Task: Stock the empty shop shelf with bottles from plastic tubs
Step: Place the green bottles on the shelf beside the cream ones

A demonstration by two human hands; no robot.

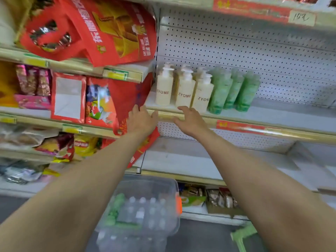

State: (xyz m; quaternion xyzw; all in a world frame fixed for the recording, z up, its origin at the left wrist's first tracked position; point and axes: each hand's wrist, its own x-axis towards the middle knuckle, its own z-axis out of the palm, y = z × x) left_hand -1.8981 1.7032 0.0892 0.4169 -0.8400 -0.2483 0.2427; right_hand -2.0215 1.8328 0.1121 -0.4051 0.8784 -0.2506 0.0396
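Three cream pump bottles (183, 88) marked ZYOME stand in a row at the left end of the white shelf (272, 115). Three green bottles (234, 90) stand right beside them. Both my hands reach up to the shelf's front edge, just below the cream bottles. My left hand (141, 120) is open and holds nothing. My right hand (190, 120) is also open and empty, its fingers near the third cream bottle's base. Below, a clear plastic tub (171, 186) holds several more bottles, some green, some clear.
Red snack bags (109, 30) and packets fill the shelves on the left. The white pegboard back (254, 57) rises behind the bottles. A lower white shelf (190, 160) sits beneath, with snack packs (218, 197) below it. A green stool (243, 235) shows at bottom right.
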